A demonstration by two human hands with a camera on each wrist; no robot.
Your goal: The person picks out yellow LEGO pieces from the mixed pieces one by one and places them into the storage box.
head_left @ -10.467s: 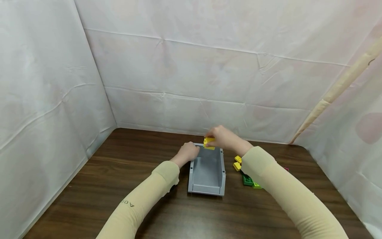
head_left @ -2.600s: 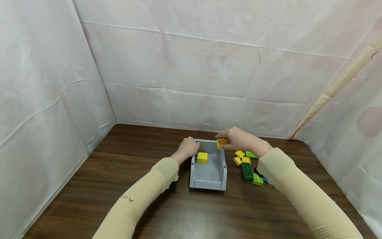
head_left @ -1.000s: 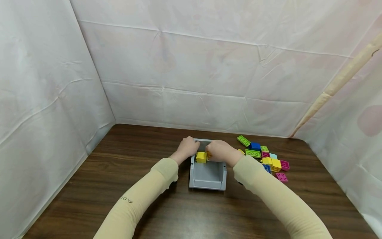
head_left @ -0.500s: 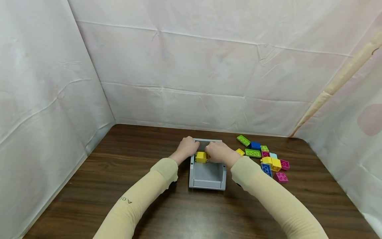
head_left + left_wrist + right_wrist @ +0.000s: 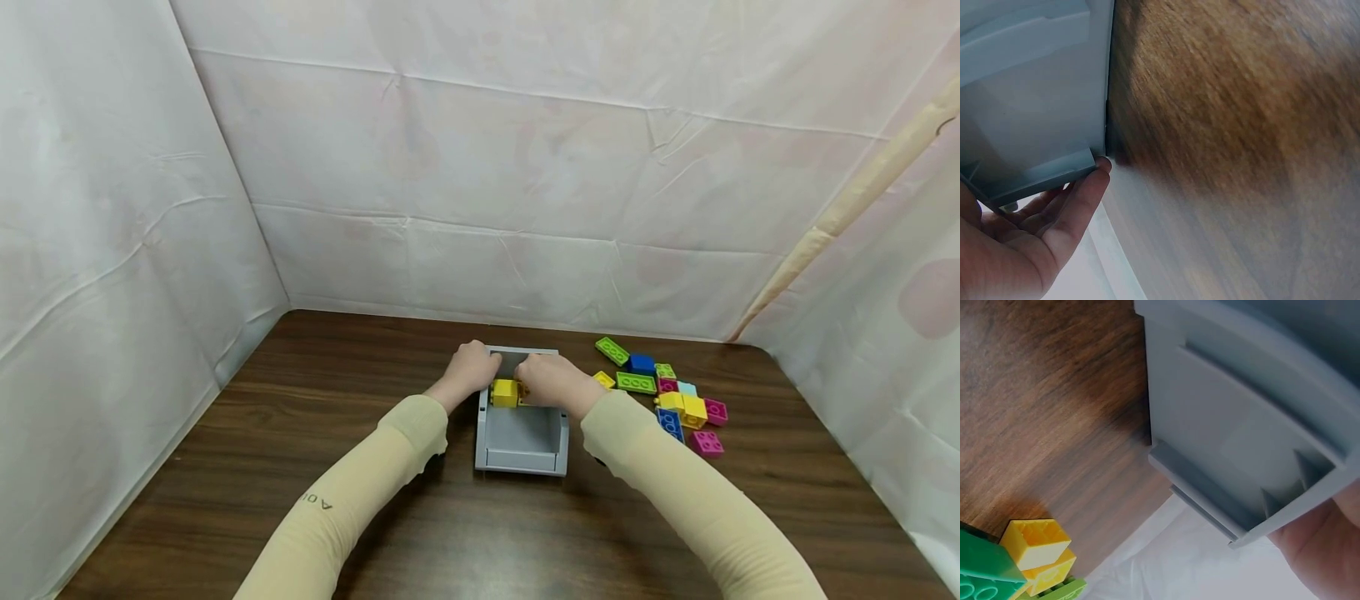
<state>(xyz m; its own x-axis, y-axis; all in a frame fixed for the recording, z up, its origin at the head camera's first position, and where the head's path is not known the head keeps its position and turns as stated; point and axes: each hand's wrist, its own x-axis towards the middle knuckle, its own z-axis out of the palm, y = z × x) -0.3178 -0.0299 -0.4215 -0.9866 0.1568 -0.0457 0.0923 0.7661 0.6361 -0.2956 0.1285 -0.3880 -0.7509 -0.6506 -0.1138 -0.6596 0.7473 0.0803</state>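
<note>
Backdrop (image 5: 480, 167): pale fabric, behind the table.
Table (image 5: 450, 542): dark wood grain.
Right sleeve (image 5: 652, 450): hides the tabletop just right of the bin in the head view.
Gray bin (image 5: 521, 461): on the table, two yellow bricks inside, towards its back.
Loose blocks (image 5: 636, 383): right of the bin; lime, blue, magenta, yellow, pale blue, several touching.
Right hand (image 5: 553, 383): inside the bin, pinching one brick; fingertips mostly hidden.
Left hand (image 5: 471, 368): clasps the bin's back left corner, fingers curled round it.
Dark green block (image 5: 988, 565): cut off by the right wrist view's edge, beside yellow blocks (image 5: 1035, 542).
First yellow brick (image 5: 504, 393): by the bin's left wall.
Second yellow brick (image 5: 524, 392): mostly covered by the right hand.
</note>
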